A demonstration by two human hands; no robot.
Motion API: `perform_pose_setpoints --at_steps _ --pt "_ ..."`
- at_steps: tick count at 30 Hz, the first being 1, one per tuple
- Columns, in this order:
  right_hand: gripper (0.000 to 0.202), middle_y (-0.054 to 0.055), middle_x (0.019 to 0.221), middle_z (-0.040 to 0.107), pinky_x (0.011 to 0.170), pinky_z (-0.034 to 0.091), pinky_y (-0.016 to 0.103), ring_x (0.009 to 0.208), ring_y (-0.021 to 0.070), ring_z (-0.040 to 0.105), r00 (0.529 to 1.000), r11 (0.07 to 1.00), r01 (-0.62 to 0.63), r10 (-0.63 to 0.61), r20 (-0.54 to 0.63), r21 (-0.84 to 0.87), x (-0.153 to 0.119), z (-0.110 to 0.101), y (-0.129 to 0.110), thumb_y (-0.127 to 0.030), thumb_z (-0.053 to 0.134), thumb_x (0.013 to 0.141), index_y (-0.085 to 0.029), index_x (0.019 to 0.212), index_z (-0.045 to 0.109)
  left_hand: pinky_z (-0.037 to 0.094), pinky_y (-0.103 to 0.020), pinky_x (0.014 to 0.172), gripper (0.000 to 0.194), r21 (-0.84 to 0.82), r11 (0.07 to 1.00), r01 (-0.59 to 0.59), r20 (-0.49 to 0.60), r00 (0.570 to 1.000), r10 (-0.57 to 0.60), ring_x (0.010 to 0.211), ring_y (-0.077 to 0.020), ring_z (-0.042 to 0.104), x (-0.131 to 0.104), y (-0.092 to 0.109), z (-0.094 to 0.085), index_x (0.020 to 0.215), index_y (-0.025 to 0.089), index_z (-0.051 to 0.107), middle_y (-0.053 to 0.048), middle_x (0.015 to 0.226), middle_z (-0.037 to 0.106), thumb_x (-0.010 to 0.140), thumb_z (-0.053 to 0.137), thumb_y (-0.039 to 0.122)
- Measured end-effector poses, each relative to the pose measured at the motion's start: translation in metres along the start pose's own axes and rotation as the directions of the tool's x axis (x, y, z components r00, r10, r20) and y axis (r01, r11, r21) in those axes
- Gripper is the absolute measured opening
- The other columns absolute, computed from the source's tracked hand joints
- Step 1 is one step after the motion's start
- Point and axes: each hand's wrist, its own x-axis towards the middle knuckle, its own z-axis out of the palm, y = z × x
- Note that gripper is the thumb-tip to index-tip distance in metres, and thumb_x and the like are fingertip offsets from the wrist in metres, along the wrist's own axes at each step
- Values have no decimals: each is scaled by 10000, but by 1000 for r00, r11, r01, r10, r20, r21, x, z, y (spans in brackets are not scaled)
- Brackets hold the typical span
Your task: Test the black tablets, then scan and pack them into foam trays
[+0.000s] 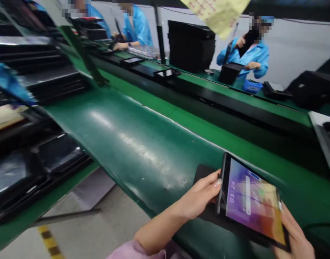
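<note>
A tablet [253,201] with a lit, colourful screen reading 03:24 is held above the green bench at the lower right, tilted. My left hand [198,196] grips its left edge, thumb and fingers pressed together there. My right hand [296,232] holds the opposite edge, partly cut off by the frame's bottom. Beneath the tablet lies a flat dark pad or case [205,172], mostly hidden by the tablet and my left hand.
Beyond the green bench [122,126] runs a conveyor line [178,115] carrying tablets [165,73]. Stacked black trays [190,46] stand behind it. Several people in blue work across the line. Black trays [57,151] fill a bench at left. A yellow paper [219,14] hangs above.
</note>
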Motion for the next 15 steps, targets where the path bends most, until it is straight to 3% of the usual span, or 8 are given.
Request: perform_pose_setpoints --at_steps 2,4,7,9,11,13,15 --pt "586 0 1415 378 1131 223 506 1305 343 303 999 1000 -11 10 -44 -18 -3 0 -3 -368 647 732 -267 1288 492 469 -283 753 542 66 998 -15 -17 1000 16 856 -181 608 -4 3 5 1231 221 545 -34 936 650 795 566 542" --pt "558 5 1399 406 1070 352 485 1294 336 331 994 999 -38 36 -106 -22 -5 1 -9 -370 638 733 -255 1265 517 490 -298 720 584 123 992 -31 -45 998 36 823 -191 620 -7 5 7 1271 218 500 -44 911 653 802 533 564" --pt "538 45 1227 574 984 442 471 1261 321 395 968 979 -158 179 -177 126 -7 3 -20 -376 584 785 -247 1299 486 503 -294 654 715 316 948 -47 -62 996 69 725 -177 622 -10 13 5 1405 223 283 -46 872 660 804 558 497" --pt "544 75 1059 656 909 477 494 1130 322 532 953 932 -220 268 -140 287 -8 3 -26 -386 503 842 -233 1355 408 498 -278 637 668 572 817 -70 -70 989 134 682 -159 605 -13 20 3 1387 236 320 -25 842 658 802 592 409" --pt "578 96 986 677 814 509 505 953 322 630 940 858 -271 333 -71 437 -9 1 -29 -385 490 847 -217 1382 351 476 -244 593 453 779 619 -95 -52 975 215 613 -130 573 -15 26 0 1227 247 521 7 787 649 799 606 370" --pt "635 114 991 677 749 525 496 846 321 658 915 771 -317 402 -36 552 -11 -3 -28 -369 569 793 -215 1372 360 452 -218 551 287 862 490 -127 -4 967 256 587 -114 568 -16 31 -3 1062 254 620 21 807 661 795 621 358" --pt "679 114 1002 676 715 534 483 802 319 665 885 713 -357 464 -25 604 -14 -6 -24 -348 631 743 -237 1363 376 451 -209 552 255 880 449 -158 33 961 274 638 -120 605 -17 34 -5 1035 259 636 19 895 681 795 629 345"
